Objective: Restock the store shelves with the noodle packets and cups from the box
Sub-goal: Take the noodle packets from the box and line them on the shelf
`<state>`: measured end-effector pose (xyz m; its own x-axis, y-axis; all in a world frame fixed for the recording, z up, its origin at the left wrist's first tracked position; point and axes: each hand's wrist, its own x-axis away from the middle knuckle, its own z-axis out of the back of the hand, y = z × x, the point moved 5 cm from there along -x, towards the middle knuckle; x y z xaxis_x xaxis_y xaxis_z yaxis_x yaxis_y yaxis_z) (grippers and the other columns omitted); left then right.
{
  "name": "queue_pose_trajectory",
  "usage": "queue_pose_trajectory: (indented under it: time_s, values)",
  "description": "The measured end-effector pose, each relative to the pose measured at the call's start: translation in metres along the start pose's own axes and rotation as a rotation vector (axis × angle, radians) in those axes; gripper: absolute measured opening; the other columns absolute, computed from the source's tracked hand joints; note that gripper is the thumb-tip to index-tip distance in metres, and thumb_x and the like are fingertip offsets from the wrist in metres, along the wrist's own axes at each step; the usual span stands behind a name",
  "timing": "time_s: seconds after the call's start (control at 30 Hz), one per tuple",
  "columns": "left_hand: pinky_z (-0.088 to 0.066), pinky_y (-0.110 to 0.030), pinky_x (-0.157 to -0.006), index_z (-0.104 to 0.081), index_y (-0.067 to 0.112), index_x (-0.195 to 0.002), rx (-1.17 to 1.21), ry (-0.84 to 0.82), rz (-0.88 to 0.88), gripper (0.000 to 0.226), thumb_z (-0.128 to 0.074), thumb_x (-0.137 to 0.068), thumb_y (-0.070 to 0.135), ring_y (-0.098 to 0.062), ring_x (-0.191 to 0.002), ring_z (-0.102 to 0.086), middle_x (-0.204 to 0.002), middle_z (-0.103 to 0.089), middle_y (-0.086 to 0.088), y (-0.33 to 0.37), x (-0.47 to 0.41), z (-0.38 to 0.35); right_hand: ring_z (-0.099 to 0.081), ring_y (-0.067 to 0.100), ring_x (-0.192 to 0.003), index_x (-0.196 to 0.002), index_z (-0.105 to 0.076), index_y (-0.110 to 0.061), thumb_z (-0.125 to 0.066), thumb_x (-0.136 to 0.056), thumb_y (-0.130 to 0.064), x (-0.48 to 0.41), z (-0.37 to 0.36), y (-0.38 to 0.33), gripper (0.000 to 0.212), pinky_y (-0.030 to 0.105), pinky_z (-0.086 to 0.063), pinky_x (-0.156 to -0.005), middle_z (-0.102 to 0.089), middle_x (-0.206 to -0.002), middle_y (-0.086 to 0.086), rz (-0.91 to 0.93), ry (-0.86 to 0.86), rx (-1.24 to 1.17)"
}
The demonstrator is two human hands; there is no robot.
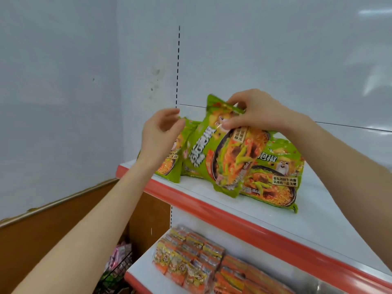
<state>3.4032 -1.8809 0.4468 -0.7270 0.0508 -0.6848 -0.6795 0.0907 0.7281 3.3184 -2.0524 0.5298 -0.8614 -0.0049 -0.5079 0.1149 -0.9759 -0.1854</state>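
Noodles on the shelf: our right hand pinches the top edge of a green packet, long axis near upright; our left hand pinches a second packet, largely hidden.

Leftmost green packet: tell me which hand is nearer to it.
Left. The left hand pinches the top corner of the leftmost packet. The right hand is farther right, gripping the top of the middle packet.
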Motion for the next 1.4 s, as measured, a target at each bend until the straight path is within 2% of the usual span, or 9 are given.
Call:
queue_pose_trajectory:
  time_s: [0.13,0.23,0.37,0.63,0.77,1.0,1.17,1.27,1.4]
  values:
    - [-0.043,-0.031,-0.098,-0.063,0.009,-0.114,-0.389,-0.047,-0.059,0.029,-0.057,-0.09,0.025,-0.014,-0.106,-0.056,-0.112,-0.064,0.001,-0.051,0.049,0.001,-0.051,0.015,-0.07,-0.077,-0.055,-0.012,-0.075,-0.073,-0.035,0.011,-0.01,0.041,0.031,0.027,-0.035,-0.059,-0.054,-0.078,0.002,-0.274,0.277,-0.246]
    - [-0.021,-0.031,-0.11,-0.05,0.011,-0.132,-0.569,-0.274,0.025,0.056,-0.049,-0.09,0.048,-0.021,-0.137,-0.031,-0.144,-0.042,-0.01,-0.092,0.086,-0.009,-0.058,0.025,-0.077,-0.083,-0.059,-0.006,-0.071,-0.077,-0.033,0.022,-0.049,0.061,0.03,0.032,-0.041,-0.064,-0.06,-0.083,0.01,-0.417,0.371,-0.457]
    - [0.0,-0.03,-0.111,-0.029,0.02,-0.145,-0.674,-0.431,0.023,0.09,-0.017,-0.073,0.073,-0.017,-0.145,0.002,-0.157,-0.009,-0.006,-0.115,0.11,-0.018,-0.052,0.026,-0.083,-0.089,-0.052,-0.004,-0.065,-0.083,-0.03,0.034,-0.101,0.068,0.03,0.035,-0.039,-0.069,-0.055,-0.09,0.011,-0.505,0.399,-0.478]
    - [0.0,-0.033,-0.114,-0.026,0.021,-0.145,-0.712,-0.463,0.01,0.069,-0.033,-0.09,0.062,-0.017,-0.145,0.007,-0.157,-0.005,-0.005,-0.116,0.108,-0.019,-0.035,0.017,-0.073,-0.092,-0.036,-0.007,-0.066,-0.084,-0.024,0.037,-0.138,0.064,0.035,0.026,-0.023,-0.052,-0.034,-0.074,-0.001,-0.5,0.279,-0.484]
    - [-0.003,-0.036,-0.116,-0.025,0.02,-0.146,-0.724,-0.454,-0.002,0.063,-0.036,-0.093,0.053,-0.017,-0.145,0.009,-0.157,-0.003,-0.005,-0.116,0.109,-0.018,-0.043,0.021,-0.083,-0.102,-0.039,-0.006,-0.075,-0.075,-0.02,0.035,-0.14,0.066,0.047,0.027,-0.033,-0.059,-0.044,-0.091,0.006,-0.522,0.19,-0.48]
    - [-0.007,-0.037,-0.116,-0.025,0.02,-0.146,-0.764,-0.466,-0.019,0.086,-0.013,-0.078,0.071,-0.019,-0.145,0.007,-0.157,-0.004,-0.007,-0.118,0.109,-0.02,-0.038,0.016,-0.062,-0.089,-0.037,-0.008,-0.074,-0.076,-0.024,0.036,-0.136,0.071,0.043,0.027,-0.029,-0.052,-0.038,-0.071,0.002,-0.54,0.176,-0.434]
    - [-0.007,-0.037,-0.116,-0.021,0.017,-0.147,-0.829,-0.468,-0.045,0.102,0.004,-0.07,0.079,-0.022,-0.145,0.002,-0.157,-0.006,-0.011,-0.114,0.111,-0.02,-0.051,0.029,-0.089,-0.107,-0.048,-0.002,-0.059,-0.088,-0.031,0.049,-0.108,0.054,0.037,0.038,-0.043,-0.073,-0.055,-0.099,0.014,-0.452,0.236,-0.202]
    - [-0.02,-0.042,-0.113,-0.035,0.007,-0.141,-0.867,-0.425,-0.096,0.085,-0.009,-0.084,0.064,-0.029,-0.142,-0.021,-0.15,-0.028,-0.017,-0.104,0.113,-0.02,-0.051,0.024,-0.113,-0.121,-0.051,-0.003,-0.051,-0.092,-0.026,0.051,-0.092,0.024,0.037,0.036,-0.04,-0.094,-0.056,-0.121,0.01,-0.29,0.323,-0.134]
    - [-0.045,-0.049,-0.094,-0.062,0.001,-0.116,-0.946,-0.366,-0.23,0.061,-0.029,-0.093,0.046,-0.032,-0.113,-0.059,-0.119,-0.064,-0.017,-0.095,0.135,-0.008,-0.053,0.021,-0.114,-0.12,-0.056,-0.004,-0.05,-0.093,-0.021,0.038,-0.118,-0.023,0.032,0.025,-0.035,-0.093,-0.06,-0.121,0.009,-0.075,0.231,-0.219]
